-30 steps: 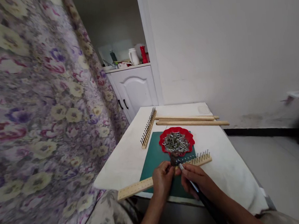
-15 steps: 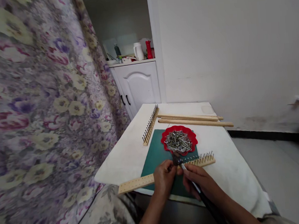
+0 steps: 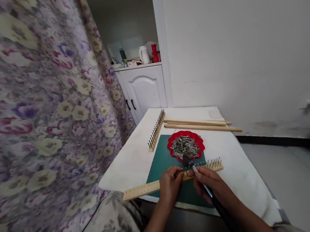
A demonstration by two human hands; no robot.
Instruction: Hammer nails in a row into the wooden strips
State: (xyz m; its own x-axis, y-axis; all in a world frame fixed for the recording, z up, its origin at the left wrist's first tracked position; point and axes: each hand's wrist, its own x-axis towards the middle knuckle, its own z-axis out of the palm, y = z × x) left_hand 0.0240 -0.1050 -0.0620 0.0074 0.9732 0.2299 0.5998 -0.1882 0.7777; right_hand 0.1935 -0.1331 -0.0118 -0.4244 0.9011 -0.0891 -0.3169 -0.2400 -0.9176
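Observation:
My right hand (image 3: 210, 184) is wrapped around a hammer (image 3: 213, 199) with a dark handle and a metal shaft. Its head (image 3: 187, 159) is raised just above the wooden strip, in front of the nail bowl. My left hand (image 3: 171, 182) rests on the strip, thumb and fingers pinched together; what they pinch is too small to make out. The pale wooden strip (image 3: 141, 191) has rows of small holes at its left end. Upright nails (image 3: 213, 162) stand in its right end. Under it lies a green mat (image 3: 158, 162).
A red scalloped bowl (image 3: 202, 144) full of loose nails (image 3: 184, 146) sits beyond the strip. Another strip studded with nails (image 3: 156, 131) lies at the table's left. Bare wooden bars (image 3: 204, 126) lie at the back of the white-covered table (image 3: 126, 164). A floral curtain (image 3: 52, 138) hangs left.
The hammer head has lifted up and slightly right, and my right hand has shifted a little right. My left hand keeps its pinch at nearly the same spot.

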